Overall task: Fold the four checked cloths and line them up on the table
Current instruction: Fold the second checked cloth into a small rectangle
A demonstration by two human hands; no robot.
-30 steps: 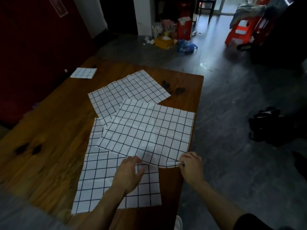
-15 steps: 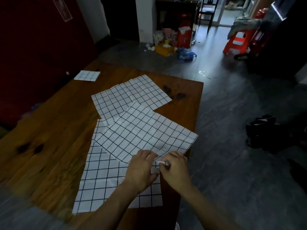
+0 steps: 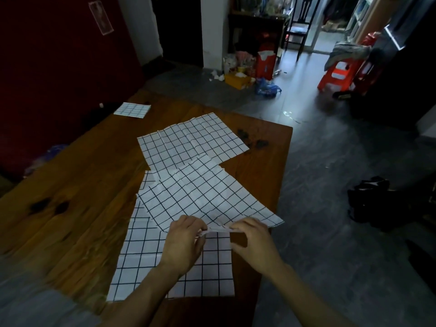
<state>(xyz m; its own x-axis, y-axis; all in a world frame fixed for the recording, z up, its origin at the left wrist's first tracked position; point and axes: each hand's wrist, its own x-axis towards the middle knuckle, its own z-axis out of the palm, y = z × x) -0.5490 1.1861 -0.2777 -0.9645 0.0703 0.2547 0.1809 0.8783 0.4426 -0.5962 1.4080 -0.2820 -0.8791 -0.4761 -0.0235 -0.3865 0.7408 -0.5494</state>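
Observation:
Three white checked cloths lie spread and overlapping on the wooden table point(image 3: 70, 208). The top cloth point(image 3: 203, 197) lies turned at an angle over the near cloth point(image 3: 146, 253). My left hand point(image 3: 184, 241) and my right hand point(image 3: 252, 241) both pinch the top cloth's near edge, close together, lifting it slightly. The far cloth point(image 3: 191, 140) lies flat beyond them. A small folded checked cloth point(image 3: 132, 110) sits at the table's far left corner.
The table's right edge runs just past my right hand, with grey floor beyond. A dark bag point(image 3: 375, 201) lies on the floor to the right. Boxes and clutter point(image 3: 247, 74) and a red stool point(image 3: 337, 76) stand further off.
My hands have come together on the top cloth's near edge. That cloth has turned and slid so its right corner now hangs past the table edge.

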